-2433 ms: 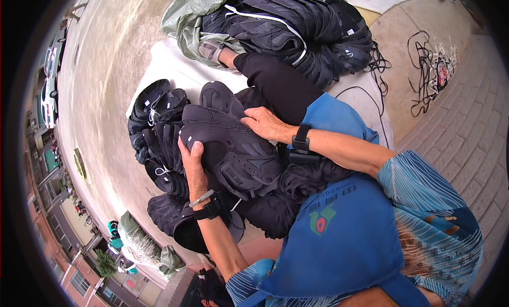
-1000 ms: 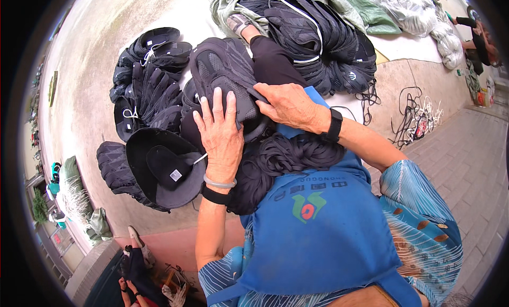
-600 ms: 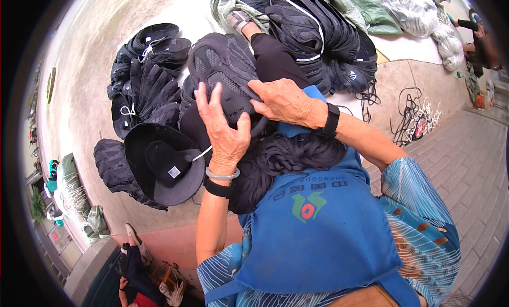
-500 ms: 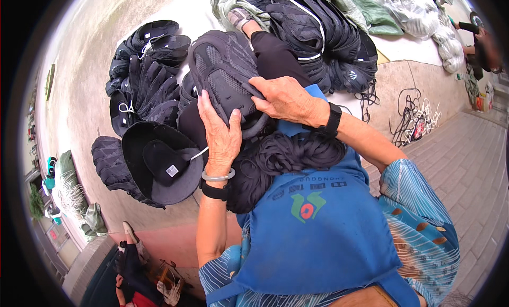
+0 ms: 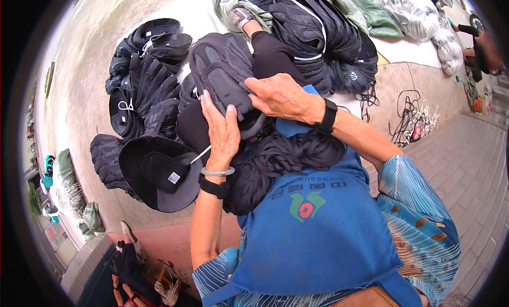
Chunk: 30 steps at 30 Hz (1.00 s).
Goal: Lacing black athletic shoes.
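Observation:
A black shoe upper (image 5: pixel 220 68) with grey mesh panels rests over my lap, between my hands. My left hand (image 5: pixel 221 132) steadies its near left side, fingers along the edge and thumb apart. On its right edge, my right hand (image 5: pixel 286 100) pinches the material between thumb and bent forefinger; any lace end in that pinch is too small to make out. A thick bundle of black shoelaces (image 5: pixel 297 156) lies across my blue apron (image 5: pixel 323 238), just below the upper. Beside my left wrist, a nested stack of black uppers (image 5: pixel 183 198) opens toward me, with a white cord at it.
More black uppers (image 5: pixel 143 84) are piled at the left. Large tied bundles of uppers (image 5: pixel 302 31) lie beyond my leg. Loose black and white laces (image 5: pixel 416 116) spread on the ledge at right. Another person (image 5: pixel 130 264) sits at lower left; white sacks (image 5: pixel 408 12) stand far right.
My right hand has shifted slightly left along with the upper's edge. The nested stack by my left wrist has tilted a little downward. The seated person's hands have come further into view.

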Available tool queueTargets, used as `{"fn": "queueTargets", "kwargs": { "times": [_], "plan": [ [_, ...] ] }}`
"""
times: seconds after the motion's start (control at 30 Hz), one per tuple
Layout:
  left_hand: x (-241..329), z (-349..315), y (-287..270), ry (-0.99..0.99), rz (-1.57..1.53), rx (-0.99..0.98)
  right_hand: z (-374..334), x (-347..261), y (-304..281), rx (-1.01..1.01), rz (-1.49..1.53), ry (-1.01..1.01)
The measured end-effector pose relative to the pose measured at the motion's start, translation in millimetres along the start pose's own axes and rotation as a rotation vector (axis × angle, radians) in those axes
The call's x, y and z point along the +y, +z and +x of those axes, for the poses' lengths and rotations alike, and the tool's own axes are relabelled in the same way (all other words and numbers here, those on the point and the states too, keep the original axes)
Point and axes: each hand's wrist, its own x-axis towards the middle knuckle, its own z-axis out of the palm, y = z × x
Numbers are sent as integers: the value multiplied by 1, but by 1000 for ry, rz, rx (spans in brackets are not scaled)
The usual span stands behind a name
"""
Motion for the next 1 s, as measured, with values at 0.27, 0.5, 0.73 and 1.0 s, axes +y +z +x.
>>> {"fn": "queueTargets", "kwargs": {
  "times": [0.27, 0.5, 0.73, 1.0],
  "plan": [
    [28, -10, -22, 13, 119, -86, -13, -13, 7, 4, 4, -117],
    [21, -5, -20, 110, 193, -74, -4, 3, 19, -58, 73, -72],
    [24, -4, -15, 144, 239, -122, -14, 12, 13, -71, 120, -10],
    [43, -21, -25, 213, 306, -41, -75, 28, -99, -146, 436, 194]
  ]
}}
